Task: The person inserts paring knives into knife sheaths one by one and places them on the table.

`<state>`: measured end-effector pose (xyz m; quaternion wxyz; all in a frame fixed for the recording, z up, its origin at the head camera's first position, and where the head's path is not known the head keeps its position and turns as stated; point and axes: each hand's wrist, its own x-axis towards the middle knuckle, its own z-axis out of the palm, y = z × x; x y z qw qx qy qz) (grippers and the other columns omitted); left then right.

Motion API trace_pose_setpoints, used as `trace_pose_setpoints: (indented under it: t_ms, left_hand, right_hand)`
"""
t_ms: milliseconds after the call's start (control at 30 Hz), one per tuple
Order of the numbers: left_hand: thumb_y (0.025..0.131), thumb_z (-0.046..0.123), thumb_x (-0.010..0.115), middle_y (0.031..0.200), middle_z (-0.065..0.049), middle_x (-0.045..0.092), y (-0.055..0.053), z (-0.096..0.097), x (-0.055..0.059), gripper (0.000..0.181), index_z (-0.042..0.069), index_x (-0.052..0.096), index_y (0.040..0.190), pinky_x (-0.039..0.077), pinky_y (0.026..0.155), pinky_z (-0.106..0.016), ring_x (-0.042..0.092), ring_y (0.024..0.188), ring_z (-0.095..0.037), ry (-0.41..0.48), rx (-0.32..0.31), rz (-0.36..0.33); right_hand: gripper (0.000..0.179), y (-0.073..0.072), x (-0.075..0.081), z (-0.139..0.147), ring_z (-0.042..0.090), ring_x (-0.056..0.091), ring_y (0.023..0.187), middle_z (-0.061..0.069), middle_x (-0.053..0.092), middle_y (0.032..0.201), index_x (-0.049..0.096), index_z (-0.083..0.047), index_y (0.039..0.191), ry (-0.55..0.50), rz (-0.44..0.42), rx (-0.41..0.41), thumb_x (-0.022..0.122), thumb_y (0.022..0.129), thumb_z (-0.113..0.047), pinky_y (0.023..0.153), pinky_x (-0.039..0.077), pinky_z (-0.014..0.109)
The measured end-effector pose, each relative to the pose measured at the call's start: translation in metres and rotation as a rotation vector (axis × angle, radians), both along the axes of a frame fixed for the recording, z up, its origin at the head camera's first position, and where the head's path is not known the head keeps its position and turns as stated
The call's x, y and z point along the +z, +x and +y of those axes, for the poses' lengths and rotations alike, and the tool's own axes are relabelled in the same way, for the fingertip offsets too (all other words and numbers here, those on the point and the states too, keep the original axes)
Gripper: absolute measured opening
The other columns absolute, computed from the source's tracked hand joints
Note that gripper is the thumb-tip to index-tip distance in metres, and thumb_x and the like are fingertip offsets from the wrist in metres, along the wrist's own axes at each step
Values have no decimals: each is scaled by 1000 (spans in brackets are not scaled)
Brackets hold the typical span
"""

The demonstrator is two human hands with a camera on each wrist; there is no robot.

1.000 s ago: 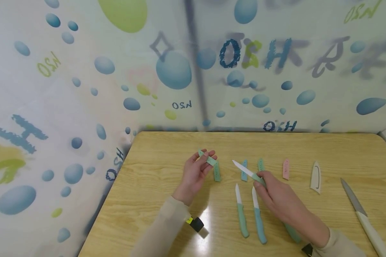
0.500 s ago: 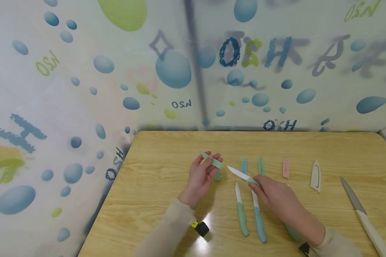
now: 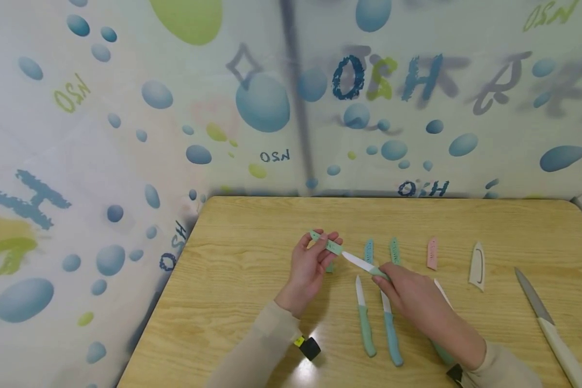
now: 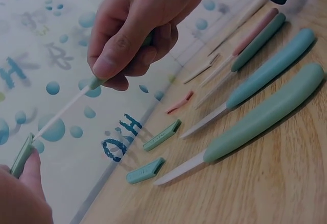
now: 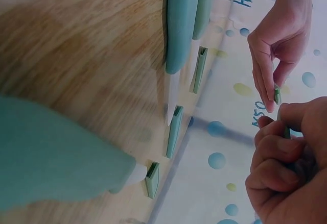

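My left hand (image 3: pixel 304 274) pinches a light green knife sheath (image 3: pixel 333 247) between thumb and fingers, above the table. In my right hand (image 3: pixel 424 302) is the green handle of a small paring knife (image 3: pixel 359 262), its white blade pointing left. The blade's tip is at the sheath's mouth; in the left wrist view the blade (image 4: pixel 61 114) meets the end of the sheath (image 4: pixel 21 157). Whether the tip has entered cannot be told. Partly hidden behind my left fingers, another green sheath (image 3: pixel 330 268) lies on the table.
On the wooden table lie a green knife (image 3: pixel 365 331), a blue knife (image 3: pixel 392 337) and a large white-handled knife (image 3: pixel 558 342). A pink knife (image 4: pixel 260 27) shows in the left wrist view. Blue (image 3: pixel 369 251), green (image 3: pixel 394 251), pink (image 3: pixel 432 253) and white (image 3: pixel 477 267) sheaths lie farther back.
My left hand has moved right with the sheath. My right hand has shifted slightly left and down with the knife, and the gap between blade tip and sheath has closed.
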<state>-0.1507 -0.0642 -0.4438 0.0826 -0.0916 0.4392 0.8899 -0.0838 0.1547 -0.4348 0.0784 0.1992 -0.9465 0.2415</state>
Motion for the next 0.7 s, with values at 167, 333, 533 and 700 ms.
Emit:
trace_pose_setpoints:
  t_ms: [167,333,533,700]
  left_hand:
    - [107,4,56,107,-12,74,2,2,1,16,2,50,121,61,89,-32,76,97,-20,10,15,2]
    - [106,3,57,108,-14,75,4,4,2,17,2,51,121,61,90,-34,76,96,-21,0,20,9]
    - [106,3,57,110,-16,75,5,6,1,25,-4,47,128,60,90,-35,76,97,-21,-23,20,35]
    - [105,4,59,110,-18,75,7,8,-2,20,0,51,123,60,90,-34,76,97,-22,-33,12,62]
  right_hand:
    - [12,0,-1,-1,1,31,51,-12,37,66,60,-15,96,-14,19,5,69,102,-21,42,31,20]
    - [12,0,-2,-2,0,31,50,-12,37,65,61,-13,97,-12,32,10,70,101,-20,41,30,20]
    - [13,0,-1,-4,1,31,50,-12,38,64,61,-13,95,-10,27,1,70,101,-21,40,31,20]
    - [14,0,1,-6,2,32,50,-11,38,64,61,-13,94,-9,-10,-19,69,102,-22,40,31,21]
